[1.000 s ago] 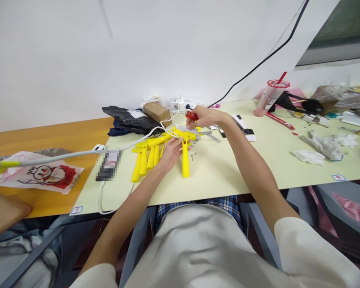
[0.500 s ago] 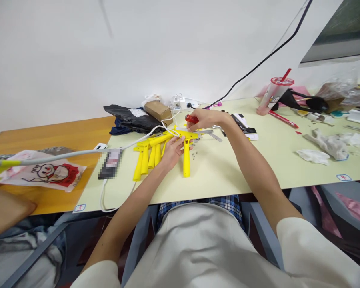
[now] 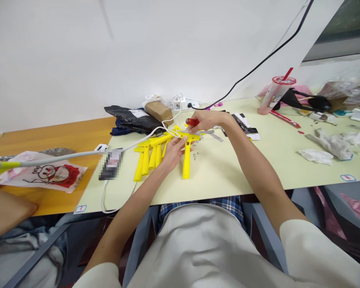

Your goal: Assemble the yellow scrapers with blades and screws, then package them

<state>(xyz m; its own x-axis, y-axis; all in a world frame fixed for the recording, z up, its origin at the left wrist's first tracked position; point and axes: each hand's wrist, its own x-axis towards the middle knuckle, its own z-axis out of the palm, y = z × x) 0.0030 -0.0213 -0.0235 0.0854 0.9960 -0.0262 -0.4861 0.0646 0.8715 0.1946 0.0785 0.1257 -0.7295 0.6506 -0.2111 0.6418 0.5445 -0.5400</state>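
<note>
My left hand (image 3: pixel 173 153) is closed on a yellow T-shaped plastic handle (image 3: pixel 186 163), near its crosspiece, with the grip hanging toward me. Above that crosspiece, my right hand (image 3: pixel 206 119) grips a screwdriver (image 3: pixel 193 121) by its red handle; the tip is hidden behind the fingers. Several more yellow handles (image 3: pixel 139 167) lie side by side to the left of my left hand. Small metal screws (image 3: pixel 195 155) are scattered right of the held handle. A flat metal strip (image 3: pixel 217 137) rests beyond, under my right wrist.
A white cable (image 3: pixel 138 143) crosses toward a power strip (image 3: pixel 183 103) by the wall. Behind the handles sit a black plastic bag (image 3: pixel 132 120) and a cardboard box (image 3: pixel 158 110). At right stand a drink cup (image 3: pixel 273 96) and crumpled tissues (image 3: pixel 315 156). Another person's arm (image 3: pixel 9 210) shows at left.
Both hands keep nearly the same place and hold. The yellow handle's grip has tilted slightly to the left at its lower end. The whole view has shifted a little.
</note>
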